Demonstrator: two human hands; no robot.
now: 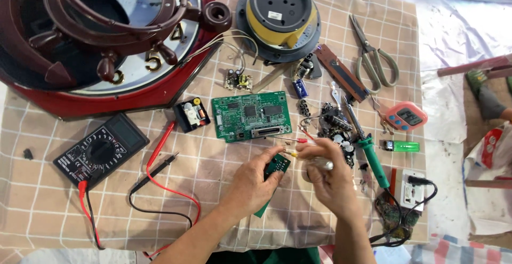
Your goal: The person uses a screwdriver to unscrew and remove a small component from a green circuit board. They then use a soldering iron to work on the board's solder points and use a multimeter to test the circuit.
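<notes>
Near the surface's front edge, the left hand (250, 181) grips a small green circuit board (277, 166) tilted up for access; the right hand (330, 181) pinches a thin wire (296, 153) against it.

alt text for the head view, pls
Two bare hands work over a checked cloth: the left hand holds a small green circuit board, the right hand pinches a small part beside it. Nearby lie a larger green board, multimeter and soldering iron.

The multimeter (100, 149) lay left on the table (48, 200), its probes (160, 160) to its right; the large circuit board (251, 116) sat behind the left hand (255, 181) and right hand (330, 178); the soldering iron (368, 149) lay right of them, scissors (373, 56) farther back.
</notes>
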